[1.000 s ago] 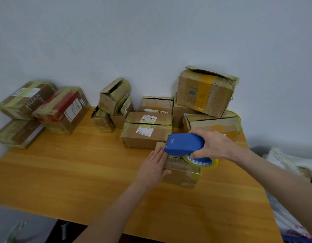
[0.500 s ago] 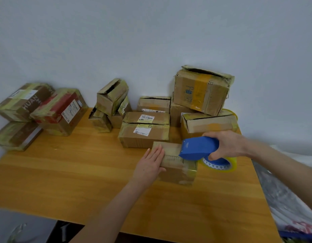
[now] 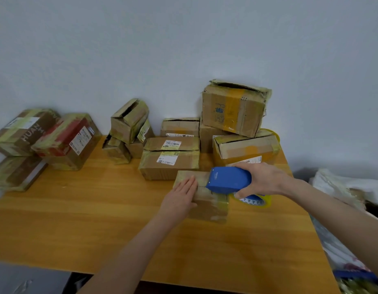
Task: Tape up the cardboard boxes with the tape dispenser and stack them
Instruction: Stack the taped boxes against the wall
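Observation:
A small cardboard box lies on the wooden table in front of me. My left hand lies flat on the box's left end, fingers straight. My right hand grips the blue tape dispenser, whose front rests on the box's top. Its yellowish tape roll hangs past the box's right side. A wider labelled box sits just behind the small one.
Several taped boxes crowd the back of the table: a stack at back right topped by a large box, small boxes at centre, a red-marked box and brown boxes at left. Plastic bags lie off the right edge.
The dispenser moved right along the box top, off toward its right end, then came back left onto the top. My left hand stayed flat on the box.

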